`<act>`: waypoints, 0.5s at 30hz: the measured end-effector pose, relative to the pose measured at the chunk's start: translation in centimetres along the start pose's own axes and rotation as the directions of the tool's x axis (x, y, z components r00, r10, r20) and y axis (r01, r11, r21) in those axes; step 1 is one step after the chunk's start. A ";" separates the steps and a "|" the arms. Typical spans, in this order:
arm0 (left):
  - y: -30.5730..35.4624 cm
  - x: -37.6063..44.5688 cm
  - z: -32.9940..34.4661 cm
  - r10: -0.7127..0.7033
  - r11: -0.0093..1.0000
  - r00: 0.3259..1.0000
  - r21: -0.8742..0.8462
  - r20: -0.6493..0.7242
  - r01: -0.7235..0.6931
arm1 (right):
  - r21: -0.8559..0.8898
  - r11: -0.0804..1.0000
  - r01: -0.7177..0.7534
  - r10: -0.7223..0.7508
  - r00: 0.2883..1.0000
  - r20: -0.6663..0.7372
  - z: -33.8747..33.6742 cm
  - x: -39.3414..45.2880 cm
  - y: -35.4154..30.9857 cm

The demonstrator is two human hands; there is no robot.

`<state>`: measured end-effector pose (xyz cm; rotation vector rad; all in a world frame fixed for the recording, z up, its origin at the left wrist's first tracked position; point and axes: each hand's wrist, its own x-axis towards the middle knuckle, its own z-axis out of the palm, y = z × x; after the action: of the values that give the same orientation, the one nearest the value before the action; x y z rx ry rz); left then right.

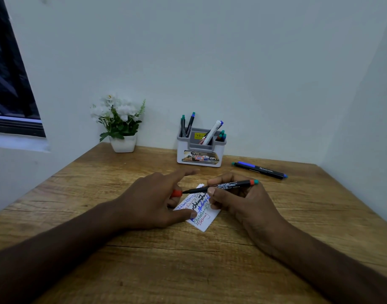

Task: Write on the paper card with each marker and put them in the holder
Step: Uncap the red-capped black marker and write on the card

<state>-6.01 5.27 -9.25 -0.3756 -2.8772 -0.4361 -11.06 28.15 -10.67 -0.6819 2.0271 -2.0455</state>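
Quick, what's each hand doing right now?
Left hand: closed on the red cap.
Right hand: closed, holding the red marker.

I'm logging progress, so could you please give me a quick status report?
Right hand holds red marker, left hand its red cap. Paper card already written on. Blue markers still outside holder. Nothing in the way.

- A small desk nook in a home or office, closed in by plain pale walls (232,62) at the back and right.
- A wooden desk (188,260) fills the corner.
- A desk holder (201,150) stocked with markers and a potted white-flowered plant (120,126) stand by the back wall.
- A dark window (10,88) is at left.
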 end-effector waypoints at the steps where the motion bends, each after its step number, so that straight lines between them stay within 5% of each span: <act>1: 0.0 0.0 0.0 0.003 1.000 1.000 -0.003 -0.003 -0.003 | 0.007 1.000 -0.002 0.002 1.000 0.004 0.0 0.1 0.1; 8: -0.1 0.0 0.2 0.015 1.000 1.000 -0.004 -0.009 -0.015 | 0.001 1.000 0.010 -0.010 1.000 0.005 0.0 0.1 0.0; 15: 0.4 -0.1 0.2 0.058 0.998 0.997 0.032 -0.055 -0.056 | -0.289 0.944 0.161 -0.127 0.983 0.133 0.8 -0.5 -0.2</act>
<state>-5.89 5.70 -9.39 -0.4320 -2.8084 -0.3865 -10.25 27.63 -10.60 -1.0039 2.3033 -1.7376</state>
